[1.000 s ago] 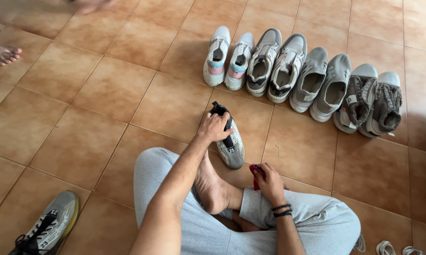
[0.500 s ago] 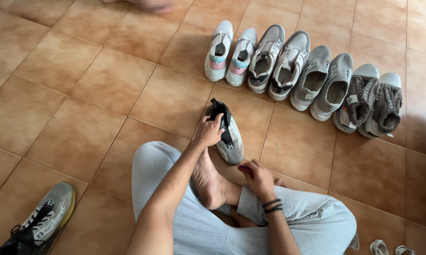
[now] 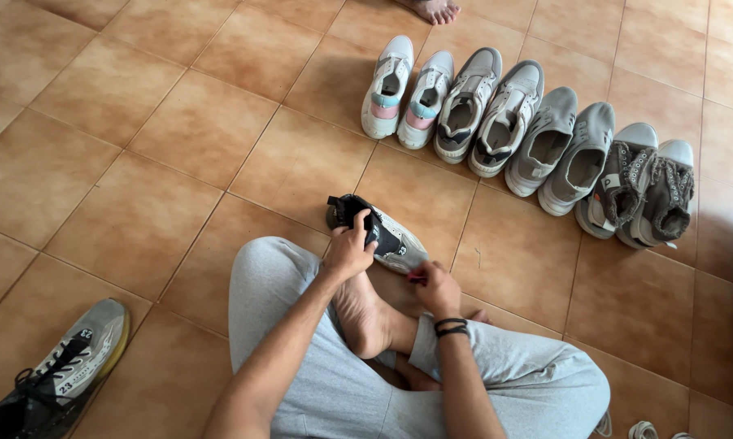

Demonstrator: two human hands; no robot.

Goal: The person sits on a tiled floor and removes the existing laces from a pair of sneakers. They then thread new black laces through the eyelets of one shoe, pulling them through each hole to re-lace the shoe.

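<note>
The grey and black sneaker lies on the tiled floor just ahead of the bare foot, the left hand closed around its collar; the right hand pinches a small red object (too small to tell what) at the shoe's side. Judging by this, the shoe is being worked on, and the next move calls for a steady hold. A row of shoes stands beyond

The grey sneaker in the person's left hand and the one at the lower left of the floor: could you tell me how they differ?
The held sneaker lies tipped on its side under the left hand; the loose sneaker stands on its sole, untouched. The held one lies by the person's foot, the other apart by the frame's corner. Both are grey with black.
</note>
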